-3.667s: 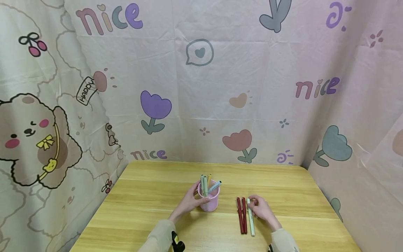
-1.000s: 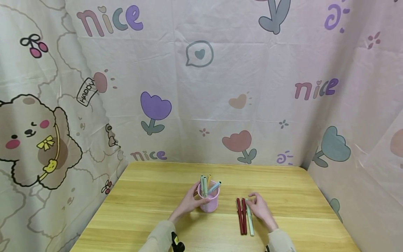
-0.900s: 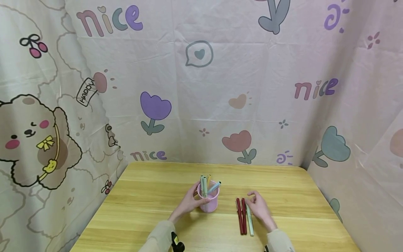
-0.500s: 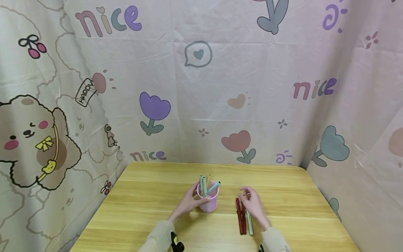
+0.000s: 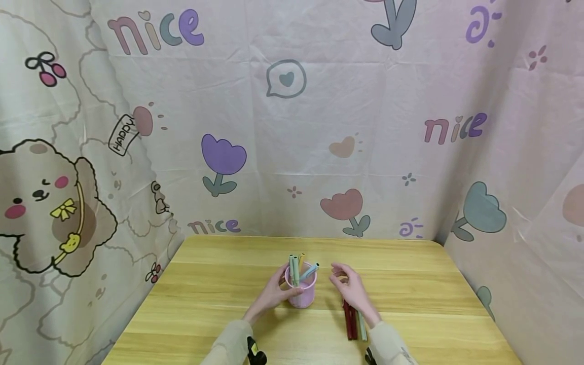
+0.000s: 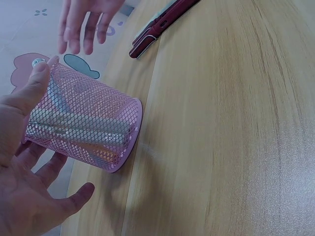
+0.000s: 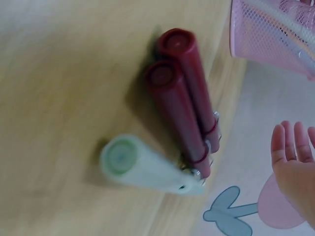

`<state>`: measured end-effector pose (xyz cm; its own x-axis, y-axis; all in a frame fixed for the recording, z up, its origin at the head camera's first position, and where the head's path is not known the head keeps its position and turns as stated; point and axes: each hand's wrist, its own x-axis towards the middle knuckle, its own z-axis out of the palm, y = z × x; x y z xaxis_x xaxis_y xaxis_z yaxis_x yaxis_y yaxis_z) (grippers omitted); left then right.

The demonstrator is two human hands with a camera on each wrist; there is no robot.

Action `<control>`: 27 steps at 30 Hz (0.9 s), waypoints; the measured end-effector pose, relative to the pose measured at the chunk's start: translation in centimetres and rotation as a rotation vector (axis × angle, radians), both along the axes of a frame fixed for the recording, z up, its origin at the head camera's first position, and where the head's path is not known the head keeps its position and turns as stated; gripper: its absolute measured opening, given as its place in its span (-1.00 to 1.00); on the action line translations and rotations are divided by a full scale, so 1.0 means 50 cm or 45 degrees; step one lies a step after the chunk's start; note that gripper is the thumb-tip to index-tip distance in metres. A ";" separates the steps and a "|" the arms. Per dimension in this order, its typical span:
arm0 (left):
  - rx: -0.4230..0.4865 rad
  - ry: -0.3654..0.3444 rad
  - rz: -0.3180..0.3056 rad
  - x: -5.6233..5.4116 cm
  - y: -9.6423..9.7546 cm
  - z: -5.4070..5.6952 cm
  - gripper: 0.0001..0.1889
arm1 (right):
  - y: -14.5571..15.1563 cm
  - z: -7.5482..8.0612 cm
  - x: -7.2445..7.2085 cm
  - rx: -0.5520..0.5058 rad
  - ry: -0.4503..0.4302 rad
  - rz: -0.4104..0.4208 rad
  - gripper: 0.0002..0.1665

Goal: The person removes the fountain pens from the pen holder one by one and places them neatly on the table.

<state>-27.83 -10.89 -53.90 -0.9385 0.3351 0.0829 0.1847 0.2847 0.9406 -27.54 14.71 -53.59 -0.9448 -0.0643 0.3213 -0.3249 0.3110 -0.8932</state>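
My left hand [image 5: 274,294] grips a pink mesh pen holder [image 5: 308,298] that stands on the table, thumb at the near side of its rim and fingers round the far side. Several pens [image 5: 296,271] poke out of it: pale green, yellow and light blue. My right hand [image 5: 353,291] hovers right of the holder with loosely bent fingers and nothing between them. Beneath it lie two dark red pens [image 7: 179,108] side by side, and a pale green pen [image 7: 142,164] is beside them. In the head view the right hand covers the pens' far ends.
The wooden table [image 5: 219,284] reaches back to a printed cloth curtain [image 5: 292,132], which also hangs at both sides. Black wrist gear [image 5: 256,351] shows at the left sleeve.
My right hand has let go of the pale green pen, which now lies closer to the red ones, and has moved left and away toward the pen holder. The left hand keeps its hold.
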 end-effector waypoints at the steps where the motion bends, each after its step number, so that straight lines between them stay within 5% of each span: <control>1: 0.000 0.004 -0.002 0.000 -0.001 0.000 -0.03 | -0.004 0.001 -0.002 -0.007 -0.003 0.013 -0.56; 10: 0.013 0.007 -0.012 0.000 -0.001 0.000 -0.03 | -0.039 0.009 -0.024 0.041 -0.082 0.153 -0.44; 27: 0.020 0.012 -0.013 0.005 -0.001 0.007 -0.08 | -0.064 0.019 -0.033 0.069 -0.115 0.258 -0.63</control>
<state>-27.57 -10.94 -53.53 -0.9341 0.3435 0.0971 0.1965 0.2676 0.9433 -29.18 11.50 -52.66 -0.9356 -0.2707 0.2267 -0.3049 0.2960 -0.9052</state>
